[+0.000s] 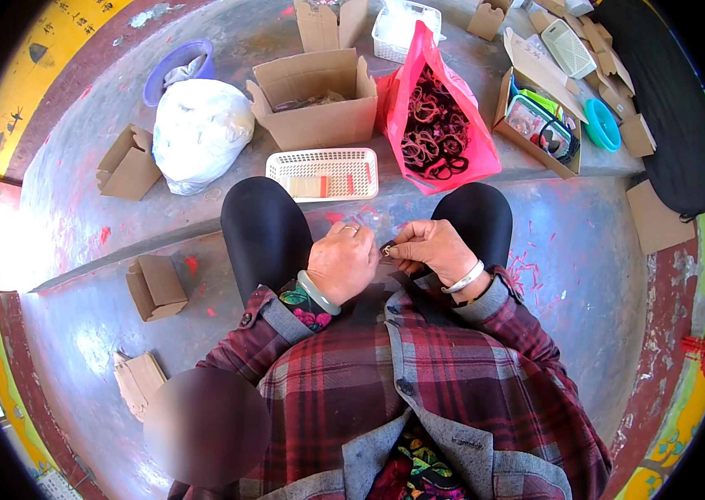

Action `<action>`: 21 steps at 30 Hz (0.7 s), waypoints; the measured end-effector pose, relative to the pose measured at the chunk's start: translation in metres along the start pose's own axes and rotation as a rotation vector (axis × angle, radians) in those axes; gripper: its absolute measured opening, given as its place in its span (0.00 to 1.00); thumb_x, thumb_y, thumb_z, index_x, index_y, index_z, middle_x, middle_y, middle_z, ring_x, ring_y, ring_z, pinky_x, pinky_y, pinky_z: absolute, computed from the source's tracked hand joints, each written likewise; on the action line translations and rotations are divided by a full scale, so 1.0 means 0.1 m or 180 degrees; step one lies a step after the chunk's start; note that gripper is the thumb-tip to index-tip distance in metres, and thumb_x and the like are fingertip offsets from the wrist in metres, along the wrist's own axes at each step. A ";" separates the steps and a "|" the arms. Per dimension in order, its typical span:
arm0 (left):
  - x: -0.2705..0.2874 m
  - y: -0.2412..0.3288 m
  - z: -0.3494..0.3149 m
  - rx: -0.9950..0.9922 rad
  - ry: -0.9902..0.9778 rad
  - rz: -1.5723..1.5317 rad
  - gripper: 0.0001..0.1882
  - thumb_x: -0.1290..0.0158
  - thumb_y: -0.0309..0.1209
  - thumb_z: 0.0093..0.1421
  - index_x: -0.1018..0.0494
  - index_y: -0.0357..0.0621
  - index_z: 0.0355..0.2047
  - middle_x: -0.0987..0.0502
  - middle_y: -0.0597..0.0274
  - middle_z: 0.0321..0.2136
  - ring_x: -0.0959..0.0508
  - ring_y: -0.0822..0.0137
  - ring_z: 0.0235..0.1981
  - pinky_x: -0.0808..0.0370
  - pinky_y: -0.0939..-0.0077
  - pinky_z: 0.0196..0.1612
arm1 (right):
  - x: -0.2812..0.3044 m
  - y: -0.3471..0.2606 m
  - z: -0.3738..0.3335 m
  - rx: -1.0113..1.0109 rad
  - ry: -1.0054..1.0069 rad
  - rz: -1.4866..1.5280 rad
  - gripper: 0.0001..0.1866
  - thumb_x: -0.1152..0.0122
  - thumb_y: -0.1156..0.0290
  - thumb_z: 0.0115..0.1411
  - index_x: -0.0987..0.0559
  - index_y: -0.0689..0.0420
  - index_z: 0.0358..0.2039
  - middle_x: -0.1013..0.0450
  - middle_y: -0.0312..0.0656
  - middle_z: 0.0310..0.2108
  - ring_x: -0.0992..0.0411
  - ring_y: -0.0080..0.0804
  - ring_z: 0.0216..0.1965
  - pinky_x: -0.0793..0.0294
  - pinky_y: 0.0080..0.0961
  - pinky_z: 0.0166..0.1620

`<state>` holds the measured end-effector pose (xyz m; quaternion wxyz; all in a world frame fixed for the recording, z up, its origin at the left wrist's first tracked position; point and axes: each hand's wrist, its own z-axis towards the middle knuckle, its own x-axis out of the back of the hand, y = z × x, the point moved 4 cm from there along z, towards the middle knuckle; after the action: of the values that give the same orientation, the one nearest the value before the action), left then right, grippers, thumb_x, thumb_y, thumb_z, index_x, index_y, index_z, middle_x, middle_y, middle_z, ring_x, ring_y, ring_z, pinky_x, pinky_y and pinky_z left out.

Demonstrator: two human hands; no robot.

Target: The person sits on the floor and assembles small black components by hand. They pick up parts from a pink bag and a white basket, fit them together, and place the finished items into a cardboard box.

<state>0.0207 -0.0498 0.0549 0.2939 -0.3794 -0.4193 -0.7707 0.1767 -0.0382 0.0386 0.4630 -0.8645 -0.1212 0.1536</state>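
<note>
Over my lap, my left hand and my right hand are close together, both with fingers closed. Between the thumb and fingertips of my right hand is a small dark piece with a gold-coloured bit. It reaches toward my left hand, whose fingers are curled. Whatever that hand grips is hidden behind its back. Just beyond my knees, a white plastic basket holds a pale stack of cards with a red edge and small red strips. Right of it, a pink bag stands wide, full of dark and pinkish hair ties.
On the raised ledge are a cardboard box, a stuffed white plastic bag, a purple basin, a box of mixed items and a teal basin. A small carton sits on the lower floor at left. Red scraps litter the floor.
</note>
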 end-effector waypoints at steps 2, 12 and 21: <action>0.01 0.02 0.01 -0.0029 -0.0021 -0.0040 0.06 0.47 0.26 0.46 0.34 0.41 0.19 0.29 0.56 0.18 0.27 0.57 0.23 0.29 0.66 0.26 | 0.02 0.02 0.03 0.0202 0.0151 -0.0129 0.06 0.38 0.75 0.51 0.23 0.65 0.27 0.26 0.38 0.21 0.30 0.19 0.22 0.30 0.15 0.27; -0.04 0.00 -0.02 0.0026 -0.0090 -0.0178 0.06 0.48 0.26 0.48 0.34 0.40 0.20 0.29 0.54 0.18 0.27 0.54 0.23 0.29 0.63 0.26 | 0.01 0.11 0.09 0.0513 0.0417 -0.0452 0.09 0.37 0.76 0.46 0.22 0.68 0.28 0.25 0.41 0.21 0.28 0.21 0.23 0.29 0.17 0.28; -0.12 -0.02 -0.05 0.0143 -0.0142 -0.0499 0.06 0.48 0.26 0.49 0.34 0.39 0.21 0.29 0.51 0.19 0.27 0.52 0.23 0.30 0.62 0.27 | -0.01 0.22 0.16 0.0893 0.0816 -0.1091 0.12 0.35 0.74 0.45 0.24 0.64 0.31 0.25 0.44 0.22 0.28 0.23 0.23 0.30 0.20 0.27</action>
<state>0.0237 -0.0516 0.0426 0.2317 -0.3557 -0.4713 -0.7731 0.1716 -0.0382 0.0122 0.6092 -0.7711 -0.1837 -0.0227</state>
